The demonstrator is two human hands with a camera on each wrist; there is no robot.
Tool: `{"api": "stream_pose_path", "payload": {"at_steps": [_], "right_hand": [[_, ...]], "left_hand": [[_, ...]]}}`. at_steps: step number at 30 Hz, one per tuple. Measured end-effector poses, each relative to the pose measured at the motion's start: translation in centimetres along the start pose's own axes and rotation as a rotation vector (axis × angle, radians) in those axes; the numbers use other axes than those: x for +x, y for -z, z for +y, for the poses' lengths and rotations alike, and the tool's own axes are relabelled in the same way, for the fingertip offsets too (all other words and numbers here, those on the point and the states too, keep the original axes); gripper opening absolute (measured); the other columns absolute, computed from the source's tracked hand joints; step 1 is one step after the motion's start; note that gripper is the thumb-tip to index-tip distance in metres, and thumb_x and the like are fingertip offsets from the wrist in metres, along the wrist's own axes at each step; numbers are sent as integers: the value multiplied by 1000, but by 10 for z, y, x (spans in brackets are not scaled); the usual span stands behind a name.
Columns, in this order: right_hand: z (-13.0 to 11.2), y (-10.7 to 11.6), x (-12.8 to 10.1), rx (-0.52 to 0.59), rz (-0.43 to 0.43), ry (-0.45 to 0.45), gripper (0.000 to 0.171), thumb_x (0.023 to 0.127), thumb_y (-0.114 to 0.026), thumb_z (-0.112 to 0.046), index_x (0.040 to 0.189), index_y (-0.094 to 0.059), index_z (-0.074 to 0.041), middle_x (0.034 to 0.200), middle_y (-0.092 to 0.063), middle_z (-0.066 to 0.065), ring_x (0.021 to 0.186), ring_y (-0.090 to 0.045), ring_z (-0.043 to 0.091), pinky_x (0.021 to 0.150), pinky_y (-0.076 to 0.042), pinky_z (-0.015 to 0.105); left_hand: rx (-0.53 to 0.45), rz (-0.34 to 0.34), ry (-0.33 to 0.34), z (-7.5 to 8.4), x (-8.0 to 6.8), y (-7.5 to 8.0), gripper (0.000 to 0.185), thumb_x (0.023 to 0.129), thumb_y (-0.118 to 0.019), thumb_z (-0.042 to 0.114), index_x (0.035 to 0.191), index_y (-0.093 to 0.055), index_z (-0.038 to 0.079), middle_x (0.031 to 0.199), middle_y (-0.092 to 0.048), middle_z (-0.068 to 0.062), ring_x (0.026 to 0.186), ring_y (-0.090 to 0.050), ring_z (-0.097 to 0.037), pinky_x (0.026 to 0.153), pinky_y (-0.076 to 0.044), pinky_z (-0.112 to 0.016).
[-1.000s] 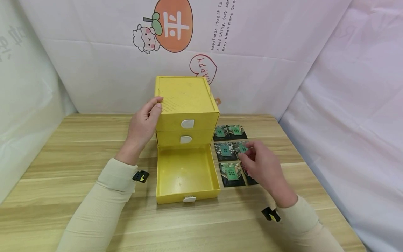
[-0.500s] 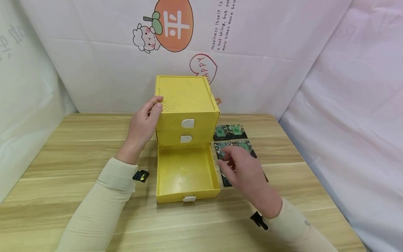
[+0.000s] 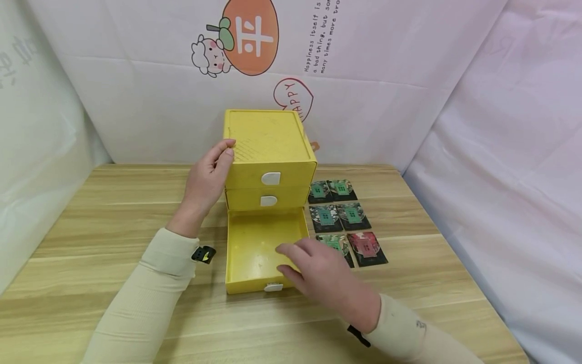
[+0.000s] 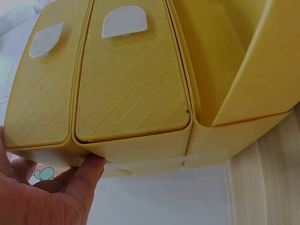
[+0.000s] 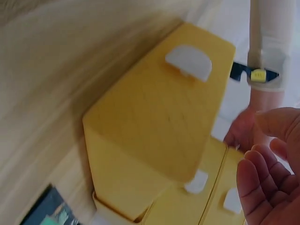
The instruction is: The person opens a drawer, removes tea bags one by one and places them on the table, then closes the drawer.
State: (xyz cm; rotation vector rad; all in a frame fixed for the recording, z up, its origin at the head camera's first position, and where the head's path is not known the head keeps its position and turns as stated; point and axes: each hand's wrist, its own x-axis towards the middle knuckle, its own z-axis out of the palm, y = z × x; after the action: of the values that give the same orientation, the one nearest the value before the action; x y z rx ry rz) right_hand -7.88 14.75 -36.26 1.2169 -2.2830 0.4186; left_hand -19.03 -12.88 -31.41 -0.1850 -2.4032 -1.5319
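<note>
A yellow drawer unit (image 3: 268, 136) with white tabs stands on the table, its bottom drawer (image 3: 254, 242) pulled out and its upper two closed. My left hand (image 3: 206, 177) holds the unit's upper left edge; in the left wrist view my fingers (image 4: 89, 171) touch its side. Above the right part of the pulled-out drawer hovers my right hand (image 3: 325, 273), fingers loosely curved and apart from the thumb. Nothing shows between them in the right wrist view. Beside the unit lie flat dark packets in pairs, including a red-printed packet (image 3: 367, 247) and a green-printed packet (image 3: 353, 216), several in all.
The wooden table (image 3: 113, 283) reaches back to a white printed curtain (image 3: 382, 76). Side curtains hang left and right. Part of one green-printed packet (image 3: 334, 242) is hidden behind my right hand.
My right hand has moved left and toward me, from over the packets to over the pulled-out drawer, uncovering the red-printed packet. My left hand and the drawer unit have stayed put.
</note>
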Motion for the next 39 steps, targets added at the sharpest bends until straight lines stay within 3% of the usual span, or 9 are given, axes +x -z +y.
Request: {"api": "stream_pose_path", "payload": {"at_steps": [6,12,20,29,39], "right_hand": [[-14,-10,0,-32,-55,100,38,86,-88,-26,118,-69,-18,94,-67,-3,80,-67,10,67,-57,22],[-23,-17,-5,-97,-110,201,24,95,-73,-15,117,-65,-20,98,-66,-4,80,-64,10,62,-53,22],[-28,-23,-11,-206,-159,277,34,92,-67,-8,123,-64,-23,104,-67,-3,79,-64,11,60,-54,24],[-29,-29,-12,-318,-89,326,31,102,-44,-3,109,-70,-20,91,-64,-3,62,-59,11,49,-51,26],[-30,-35,-14,-384,-18,365,39,104,-39,-3,97,-74,-17,77,-63,-4,57,-58,9,46,-48,24]], "left_hand": [[0,3,7,-1,0,0,53,109,-39,55,152,-55,29,145,-62,-3,95,-52,-24,84,-40,-40],[4,2,2,-1,0,-1,52,109,-40,54,152,-56,29,146,-61,-2,94,-52,-24,84,-40,-40],[-3,9,-8,-2,0,-1,51,110,-40,52,151,-57,28,145,-62,-2,84,-48,-24,82,-40,-39],[-11,9,-14,-1,-1,0,51,110,-40,52,151,-57,29,147,-61,-2,93,-51,-23,85,-40,-39],[9,19,-11,-1,0,-1,51,110,-40,52,151,-57,28,144,-62,-3,97,-53,-24,87,-41,-40]]}}
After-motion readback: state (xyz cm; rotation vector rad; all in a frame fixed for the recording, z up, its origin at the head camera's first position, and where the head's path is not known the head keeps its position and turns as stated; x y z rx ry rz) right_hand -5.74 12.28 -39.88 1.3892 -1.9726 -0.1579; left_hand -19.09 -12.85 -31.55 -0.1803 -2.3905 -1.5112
